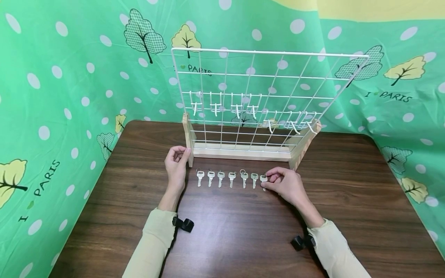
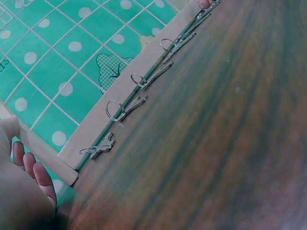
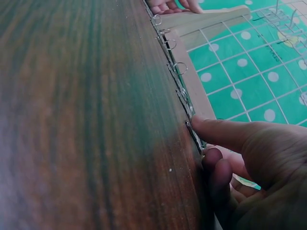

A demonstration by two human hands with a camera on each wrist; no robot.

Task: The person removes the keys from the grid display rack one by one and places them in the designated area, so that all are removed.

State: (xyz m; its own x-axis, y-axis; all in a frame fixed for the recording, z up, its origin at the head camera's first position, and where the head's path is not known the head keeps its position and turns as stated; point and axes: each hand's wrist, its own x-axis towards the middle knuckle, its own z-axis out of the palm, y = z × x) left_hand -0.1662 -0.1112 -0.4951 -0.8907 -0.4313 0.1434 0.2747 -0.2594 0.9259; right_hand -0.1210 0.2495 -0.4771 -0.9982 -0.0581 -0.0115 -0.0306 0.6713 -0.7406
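Note:
My right hand (image 1: 286,185) pinches the rightmost key (image 1: 264,178) between thumb and forefinger, down at the tabletop. In the right wrist view, the thumb (image 3: 216,132) presses along that key's edge. To its left, several silver keys, among them a ringed key (image 1: 244,178) and the leftmost key (image 1: 200,177), lie in a row with blades toward me. My left hand (image 1: 176,166) holds the left wooden leg (image 1: 189,135) of a white wire grid rack (image 1: 267,73), thumb on its front edge. In the left wrist view, its other fingers (image 2: 43,179) curl beside the leg.
Several white hooks, among them one hook (image 1: 237,109) at the upper left and one hook (image 1: 269,125) lower right, hang on the grid. A wooden base bar (image 1: 240,153) joins the legs behind the keys. The dark wood table (image 1: 222,239) meets a green patterned cloth (image 1: 87,77).

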